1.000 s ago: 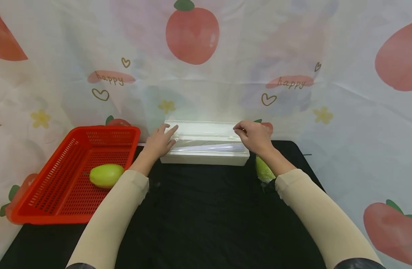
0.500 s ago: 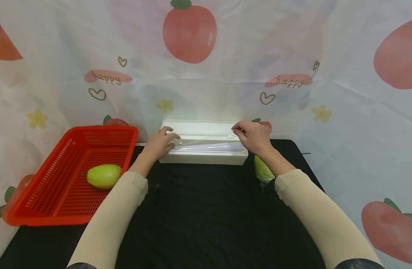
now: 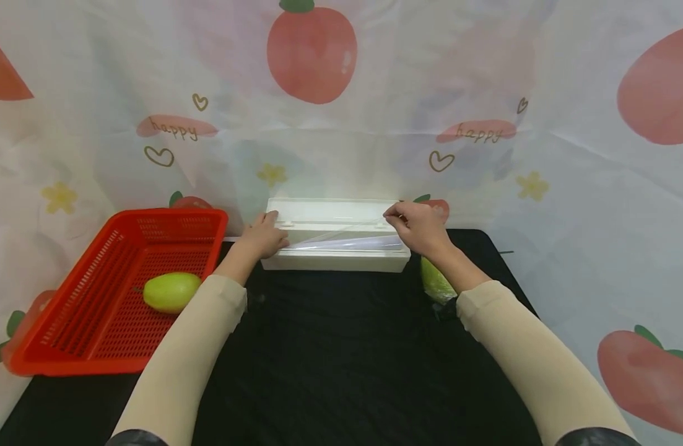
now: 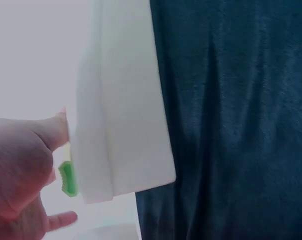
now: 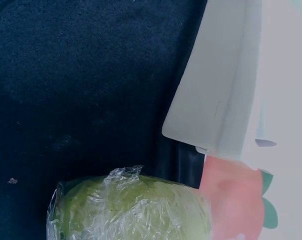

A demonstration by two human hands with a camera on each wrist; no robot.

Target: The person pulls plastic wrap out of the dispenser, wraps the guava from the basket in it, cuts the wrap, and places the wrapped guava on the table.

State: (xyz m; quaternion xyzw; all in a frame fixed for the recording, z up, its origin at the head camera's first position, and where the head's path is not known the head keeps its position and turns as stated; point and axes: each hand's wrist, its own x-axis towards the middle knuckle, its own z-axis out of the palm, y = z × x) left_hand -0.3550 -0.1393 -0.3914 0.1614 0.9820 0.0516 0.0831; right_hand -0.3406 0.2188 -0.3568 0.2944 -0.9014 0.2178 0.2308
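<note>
The right hand (image 3: 418,224) has its thumb and index fingertip together, pinching clear film (image 3: 334,234) whose edge is hard to make out. The left hand (image 3: 261,237) bends its fingers at the left end of the white box (image 3: 335,262); whether they grip it, I cannot tell. Between the 2 hands' fingers, the film slants, thin and glossy, over the open box. Nearer the body than both, black cloth (image 3: 341,347) runs from the box's front edge. Just beyond the right fingers, the forearm (image 3: 461,263) partly hides 1 plastic-wrapped fruit (image 5: 131,212); left of the left fingers, a red basket (image 3: 79,365) holds 1 green fruit (image 3: 172,292).
</note>
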